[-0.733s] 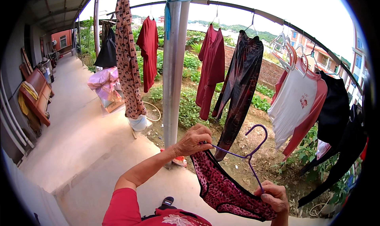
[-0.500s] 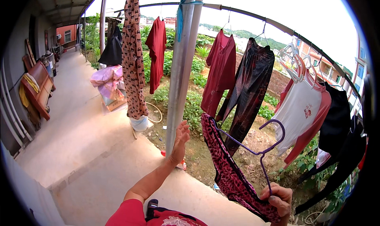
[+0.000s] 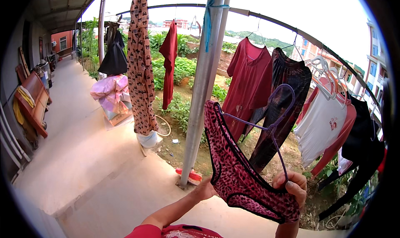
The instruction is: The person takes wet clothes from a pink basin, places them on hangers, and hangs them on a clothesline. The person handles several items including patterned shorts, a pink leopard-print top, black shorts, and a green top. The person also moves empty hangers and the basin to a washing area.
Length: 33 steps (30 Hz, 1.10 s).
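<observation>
Diagonally, the pink leopard-print briefs [image 3: 243,177] are slung from upper left to the right hand [image 3: 294,188], pinched with the purple hanger [image 3: 273,127], while any grip by the left hand [image 3: 205,190], half-hidden at their left edge, cannot be told.

Left hand [image 3: 205,189], one; right hand [image 3: 292,186], one. Purple hanger [image 3: 273,127], one. Leopard-print briefs [image 3: 235,173], one pair. Dark red garments [image 3: 250,79], two. Dark patterned trousers [image 3: 298,77], one pair. White top with red sleeves [image 3: 323,127], one. Peach animal-print garment [image 3: 141,67], one. Black garments [image 3: 356,127] at right, at least two, overlapping. White hangers [image 3: 320,62], several, too bunched to count. Blue tie [image 3: 207,25], one. White bucket [image 3: 148,140], one.
</observation>
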Motion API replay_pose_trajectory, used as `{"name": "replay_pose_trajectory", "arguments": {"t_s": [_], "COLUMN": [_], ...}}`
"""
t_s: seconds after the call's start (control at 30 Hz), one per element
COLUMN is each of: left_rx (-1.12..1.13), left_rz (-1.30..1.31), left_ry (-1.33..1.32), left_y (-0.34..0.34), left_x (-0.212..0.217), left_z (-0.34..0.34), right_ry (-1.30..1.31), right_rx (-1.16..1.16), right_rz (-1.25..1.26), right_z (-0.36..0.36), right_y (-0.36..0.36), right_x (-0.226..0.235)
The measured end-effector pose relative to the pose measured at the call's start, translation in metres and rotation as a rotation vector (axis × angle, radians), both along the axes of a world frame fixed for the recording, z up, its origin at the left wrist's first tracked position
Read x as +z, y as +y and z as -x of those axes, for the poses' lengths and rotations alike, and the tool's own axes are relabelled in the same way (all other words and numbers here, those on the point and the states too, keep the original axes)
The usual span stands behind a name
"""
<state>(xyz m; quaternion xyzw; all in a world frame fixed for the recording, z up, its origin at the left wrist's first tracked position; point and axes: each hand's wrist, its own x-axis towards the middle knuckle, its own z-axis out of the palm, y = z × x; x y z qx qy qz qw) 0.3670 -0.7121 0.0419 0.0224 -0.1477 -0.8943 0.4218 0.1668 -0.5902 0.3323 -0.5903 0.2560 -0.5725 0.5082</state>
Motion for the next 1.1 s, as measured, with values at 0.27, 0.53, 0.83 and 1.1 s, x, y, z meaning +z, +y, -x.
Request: {"name": "replay_pose_trajectory", "arguments": {"t_s": [0.27,0.53,0.83,1.1], "left_rx": [0.052,-0.066,-0.512,-0.601], "left_rz": [0.127,-0.016,-0.071,-0.145], "left_ry": [0.055,-0.145,-0.12,-0.336], "left_y": [0.044,0.016,0.016,0.016], "left_x": [0.09,0.046,0.004,-0.001], "left_z": [-0.054,-0.038,0.018,0.063], "right_ry": [-0.045,-0.125,-0.128,-0.086], "right_rx": [-0.058,-0.272,-0.458,-0.453], "right_rz": [-0.01,-0.04,-0.089,-0.092], "right_z": [-0.033,-0.027,0.005,0.085], "right_y": [-0.004,0.027,0.06,0.086], "right_x": [-0.014,-0.023,-0.02,-0.031]}}
